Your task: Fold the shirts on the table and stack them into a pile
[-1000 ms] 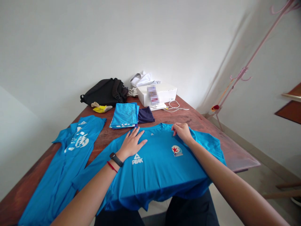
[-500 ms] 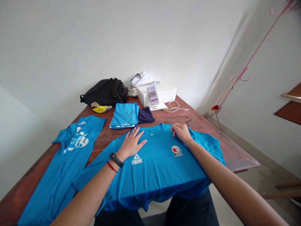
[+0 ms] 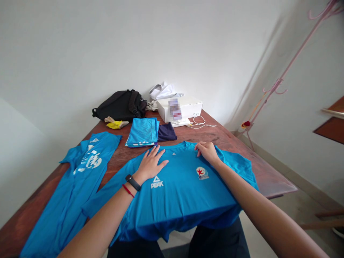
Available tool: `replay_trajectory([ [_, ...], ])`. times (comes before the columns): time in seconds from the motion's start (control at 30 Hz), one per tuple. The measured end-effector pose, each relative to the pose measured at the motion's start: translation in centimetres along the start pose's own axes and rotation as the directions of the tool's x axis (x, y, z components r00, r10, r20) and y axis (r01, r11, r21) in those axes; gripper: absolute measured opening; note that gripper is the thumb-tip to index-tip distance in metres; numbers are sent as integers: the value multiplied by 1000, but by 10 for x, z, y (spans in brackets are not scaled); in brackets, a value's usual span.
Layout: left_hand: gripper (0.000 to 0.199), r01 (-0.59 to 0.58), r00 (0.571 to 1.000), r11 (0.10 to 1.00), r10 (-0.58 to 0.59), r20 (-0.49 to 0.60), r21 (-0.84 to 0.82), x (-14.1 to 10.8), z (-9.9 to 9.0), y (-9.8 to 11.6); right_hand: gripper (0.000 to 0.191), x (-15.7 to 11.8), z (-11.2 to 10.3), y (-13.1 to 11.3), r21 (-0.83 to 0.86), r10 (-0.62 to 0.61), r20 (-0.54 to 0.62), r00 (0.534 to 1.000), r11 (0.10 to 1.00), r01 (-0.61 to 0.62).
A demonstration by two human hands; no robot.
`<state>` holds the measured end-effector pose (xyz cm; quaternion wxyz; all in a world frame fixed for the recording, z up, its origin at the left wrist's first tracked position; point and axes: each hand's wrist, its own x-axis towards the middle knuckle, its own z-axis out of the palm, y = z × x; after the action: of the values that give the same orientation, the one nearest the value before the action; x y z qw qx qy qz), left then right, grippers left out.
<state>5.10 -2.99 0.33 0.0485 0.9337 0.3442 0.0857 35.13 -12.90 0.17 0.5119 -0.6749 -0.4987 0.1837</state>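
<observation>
1. Wooden surface (image 3: 225,139) carries a blue T-shirt (image 3: 172,200) under both hands.
2. Left hand (image 3: 149,165) lies flat and released on it.
3. Right hand (image 3: 207,152) curls near collar (image 3: 177,144); grip cannot be told.
4. Second blue shirt (image 3: 80,179) lies left of left hand.

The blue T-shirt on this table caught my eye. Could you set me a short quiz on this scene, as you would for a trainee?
1. True or false: the left hand lies on the blue T-shirt.
2. Which word is printed on the shirt, near that hand? A) NIKE B) PEAK C) PUMA
3. What lies beside the folded blue stack, on the side towards the white box?

Key: 1 true; 2 B; 3 a folded navy garment.
</observation>
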Motion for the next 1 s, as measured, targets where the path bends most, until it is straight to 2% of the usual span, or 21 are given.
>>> replay_trajectory([
  [1.0,66,-11,1000,1000,11,-16,-4,1,3,-2,31,-1,1,-4,4,9,21,1000,1000,-9],
])
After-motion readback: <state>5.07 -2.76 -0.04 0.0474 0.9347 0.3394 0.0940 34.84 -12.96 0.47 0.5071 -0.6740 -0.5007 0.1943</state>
